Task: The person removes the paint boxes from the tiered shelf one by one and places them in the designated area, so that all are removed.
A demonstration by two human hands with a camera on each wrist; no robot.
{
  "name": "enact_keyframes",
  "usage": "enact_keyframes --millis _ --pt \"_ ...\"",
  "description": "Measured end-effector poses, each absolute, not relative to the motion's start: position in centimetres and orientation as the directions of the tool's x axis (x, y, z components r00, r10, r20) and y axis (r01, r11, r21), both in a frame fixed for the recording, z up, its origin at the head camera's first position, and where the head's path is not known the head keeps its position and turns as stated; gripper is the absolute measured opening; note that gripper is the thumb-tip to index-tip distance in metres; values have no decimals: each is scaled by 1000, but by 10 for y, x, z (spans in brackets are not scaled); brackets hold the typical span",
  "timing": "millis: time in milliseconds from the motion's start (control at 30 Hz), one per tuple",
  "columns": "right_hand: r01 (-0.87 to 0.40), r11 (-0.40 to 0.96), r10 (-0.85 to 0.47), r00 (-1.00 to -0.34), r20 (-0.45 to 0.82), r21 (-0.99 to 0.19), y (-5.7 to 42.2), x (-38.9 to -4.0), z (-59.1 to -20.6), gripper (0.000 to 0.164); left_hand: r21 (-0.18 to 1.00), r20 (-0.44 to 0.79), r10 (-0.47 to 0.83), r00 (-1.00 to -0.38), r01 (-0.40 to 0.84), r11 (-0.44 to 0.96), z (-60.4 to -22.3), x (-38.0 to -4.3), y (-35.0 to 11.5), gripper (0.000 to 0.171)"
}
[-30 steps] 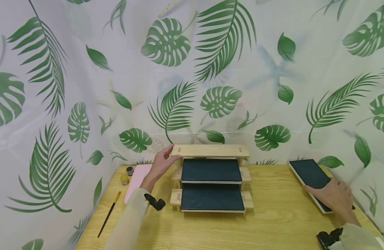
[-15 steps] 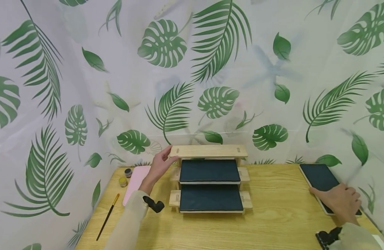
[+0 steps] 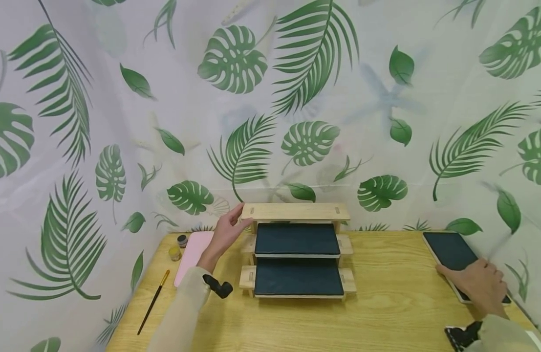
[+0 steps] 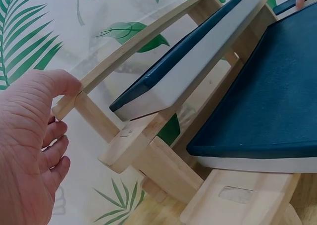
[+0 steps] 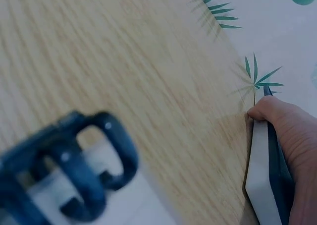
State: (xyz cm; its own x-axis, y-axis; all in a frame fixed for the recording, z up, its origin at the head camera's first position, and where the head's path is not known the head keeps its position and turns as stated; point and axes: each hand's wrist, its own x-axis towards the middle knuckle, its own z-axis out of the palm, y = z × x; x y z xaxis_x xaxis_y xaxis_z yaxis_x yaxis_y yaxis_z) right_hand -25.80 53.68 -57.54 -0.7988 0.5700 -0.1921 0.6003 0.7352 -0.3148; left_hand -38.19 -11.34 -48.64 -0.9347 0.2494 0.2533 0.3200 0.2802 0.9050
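Left hand (image 3: 224, 235) pinches left end of top board (image 3: 296, 211), wooden rack (image 3: 247, 275) — two dark-covered books (image 3: 297, 239) on steps below. Right hand (image 3: 483, 284) grips third book (image 3: 450, 250) at right side of table (image 3: 389, 293), thumb on its left edge.

At 4 o'clock in the head view, the right hand (image 3: 481, 283) covers the lower part of the dark blue book (image 3: 450, 250), its fingertips hidden. Just below, the sleeve (image 3: 501, 332) partly hides a flat thing (image 3: 449, 332) that cannot be identified. Towards 7:30, the left forearm (image 3: 188, 298) covers some of the pink slab (image 3: 194, 252). In the right-wrist view, a dark looped object (image 5: 130, 150) at 8 o'clock is blurred and cropped. The left-wrist view's left edge cuts off the left hand (image 4: 27, 140) pinching the wooden rack (image 4: 138, 41).
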Motion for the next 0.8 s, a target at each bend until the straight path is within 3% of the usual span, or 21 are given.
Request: enact_keyframes --millis 167,333,433,633,800 --pt "521 781 515 -849 -118 -345 541 -253 -579 125 895 258 252 -933 329 300 -489 -379 -114 72" --pt "264 888 322 -941 99 -375 536 -254 -570 117 902 270 244 -931 333 274 -490 -375 -116 69" --pt "127 889 196 -974 114 -440 521 -255 -559 117 908 276 238 -931 334 255 -491 -373 -118 68" --pt "-12 789 38 -997 69 -614 474 -250 -541 103 918 259 241 -935 316 239 -496 -368 -122 69" --pt "-163 743 -36 -978 204 -650 427 -246 -520 93 929 242 253 -937 299 217 -504 -364 -122 70"
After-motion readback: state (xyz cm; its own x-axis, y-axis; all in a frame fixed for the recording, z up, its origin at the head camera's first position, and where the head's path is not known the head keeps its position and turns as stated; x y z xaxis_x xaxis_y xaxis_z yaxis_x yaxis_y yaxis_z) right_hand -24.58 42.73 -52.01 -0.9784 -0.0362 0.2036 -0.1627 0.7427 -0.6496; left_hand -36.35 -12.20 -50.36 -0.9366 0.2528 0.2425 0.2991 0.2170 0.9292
